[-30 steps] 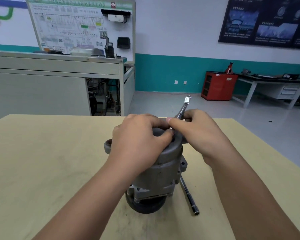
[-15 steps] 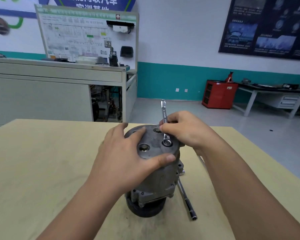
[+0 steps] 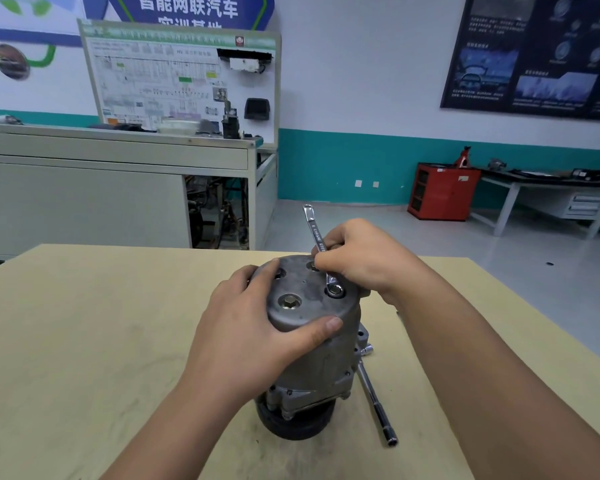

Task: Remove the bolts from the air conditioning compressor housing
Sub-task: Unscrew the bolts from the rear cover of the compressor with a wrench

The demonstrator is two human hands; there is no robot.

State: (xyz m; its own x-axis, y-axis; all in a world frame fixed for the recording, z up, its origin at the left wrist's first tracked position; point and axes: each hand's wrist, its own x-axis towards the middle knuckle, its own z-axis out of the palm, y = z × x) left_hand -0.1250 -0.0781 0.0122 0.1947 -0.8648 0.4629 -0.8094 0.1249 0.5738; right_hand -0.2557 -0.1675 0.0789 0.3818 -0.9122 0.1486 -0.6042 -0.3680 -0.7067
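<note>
On the pale wooden table (image 3: pixel 84 341) the grey cylindrical metal compressor housing (image 3: pixel 312 344) stands upright, the left hand (image 3: pixel 250 327) gripping its top rim, the right hand (image 3: pixel 364 259) pinching a slim silver ring wrench (image 3: pixel 315 233) seated on 1 recessed bolt (image 3: pixel 335 290).

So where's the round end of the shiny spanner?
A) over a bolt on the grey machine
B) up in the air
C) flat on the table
A: the spanner, gripped by the right hand, has its ring end over a bolt on top of the compressor.
</note>
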